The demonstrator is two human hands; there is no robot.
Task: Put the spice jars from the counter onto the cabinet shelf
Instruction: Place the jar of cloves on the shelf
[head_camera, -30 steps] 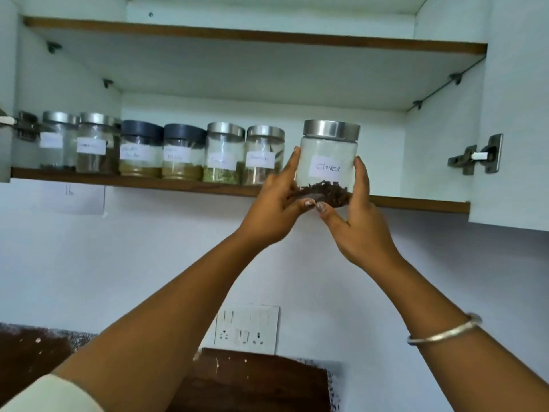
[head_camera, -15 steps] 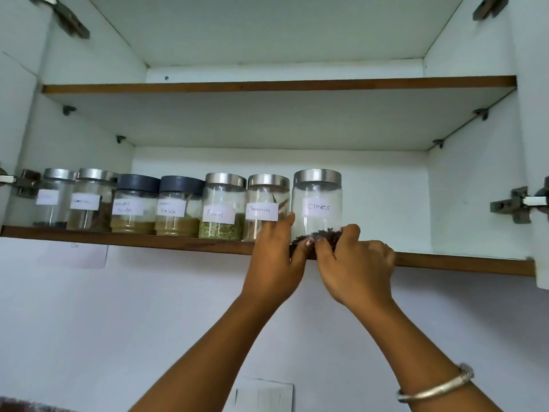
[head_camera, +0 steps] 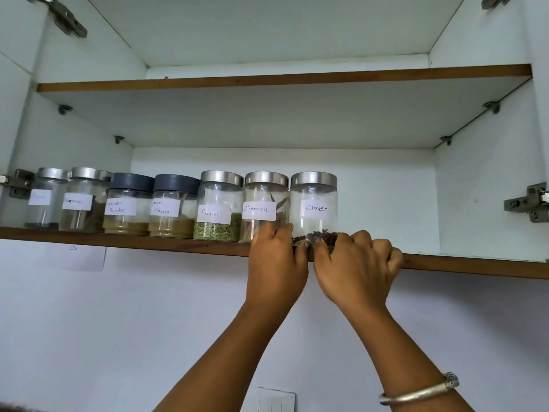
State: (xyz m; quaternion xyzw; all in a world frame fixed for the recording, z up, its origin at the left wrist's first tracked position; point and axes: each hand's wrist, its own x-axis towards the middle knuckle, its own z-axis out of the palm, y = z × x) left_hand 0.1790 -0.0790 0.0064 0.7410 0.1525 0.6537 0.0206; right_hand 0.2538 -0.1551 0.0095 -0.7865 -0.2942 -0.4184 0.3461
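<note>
The cloves jar (head_camera: 313, 203), clear with a steel lid and a white label, stands upright on the lower cabinet shelf (head_camera: 475, 264) at the right end of a row of several labelled spice jars. The cinnamon jar (head_camera: 265, 200) is right beside it. My left hand (head_camera: 274, 263) and my right hand (head_camera: 356, 263) are at the shelf's front edge, thumbs pressed against the base of the cloves jar. The right hand's fingers are curled, and the jar's bottom is partly hidden behind both hands.
The fennel jar (head_camera: 219, 206) and two dark-lidded jars (head_camera: 151, 203) fill the shelf leftward. Right of the cloves jar the shelf is bare up to the cabinet wall. An upper shelf (head_camera: 282, 80) sits above. Door hinges (head_camera: 531, 203) stick out at the sides. A wall switch plate (head_camera: 271, 399) is below.
The cloves jar went from being held in the air in front of the shelf to standing on it. Both hands slid down to its base, and the view tilted upward.
</note>
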